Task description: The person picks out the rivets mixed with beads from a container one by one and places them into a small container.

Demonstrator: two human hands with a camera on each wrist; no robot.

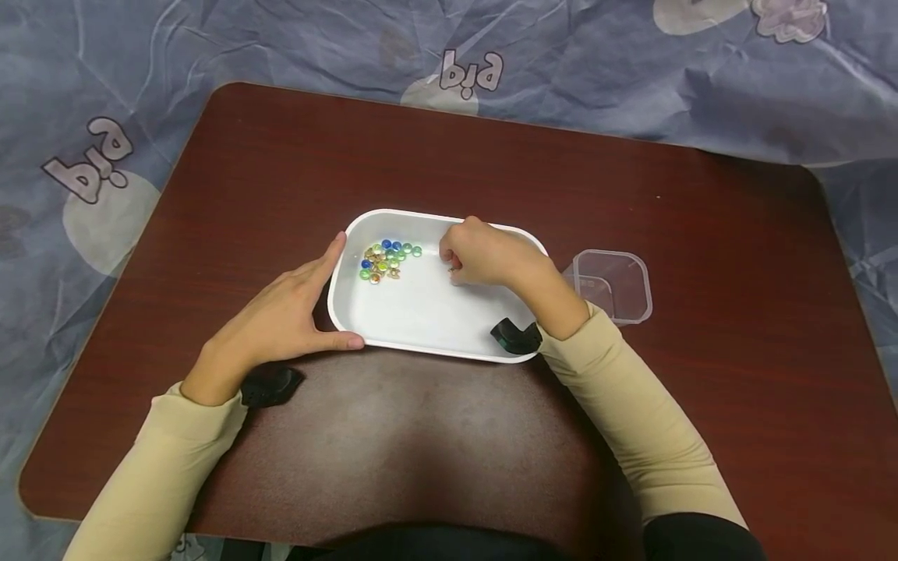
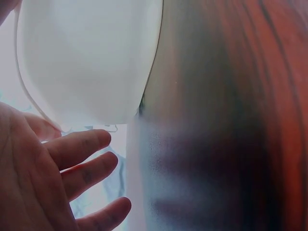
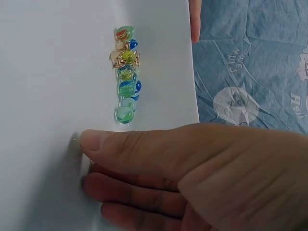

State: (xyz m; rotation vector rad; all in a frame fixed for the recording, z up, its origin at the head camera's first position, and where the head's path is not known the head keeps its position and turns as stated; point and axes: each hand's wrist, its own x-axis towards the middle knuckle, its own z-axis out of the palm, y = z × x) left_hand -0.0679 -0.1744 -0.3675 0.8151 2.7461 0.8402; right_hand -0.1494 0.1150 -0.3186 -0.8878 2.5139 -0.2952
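Observation:
A white tray (image 1: 428, 312) lies on the table. Glass marbles (image 1: 408, 248) in green, blue and yellow are bunched with small gold charms (image 1: 394, 273) in its left half. My left hand (image 1: 284, 312) spans the tray's left end, thumb and index finger spread and touching the rim; its other fingers are extended in the left wrist view. Over the tray's right half, my right hand (image 1: 484, 253) has its fingers curled, thumb against them. A tiny shiny piece (image 3: 75, 140) shows at the thumb tip, pinched there; the fingers hide most of it.
A clear plastic container (image 1: 613, 288) stands right of the tray, partly behind my right wrist. The brown table (image 1: 421, 156) has rounded corners, with a blue printed cloth (image 1: 295, 47) beyond its edge. Dark wrist devices (image 1: 272, 387) sit at both cuffs.

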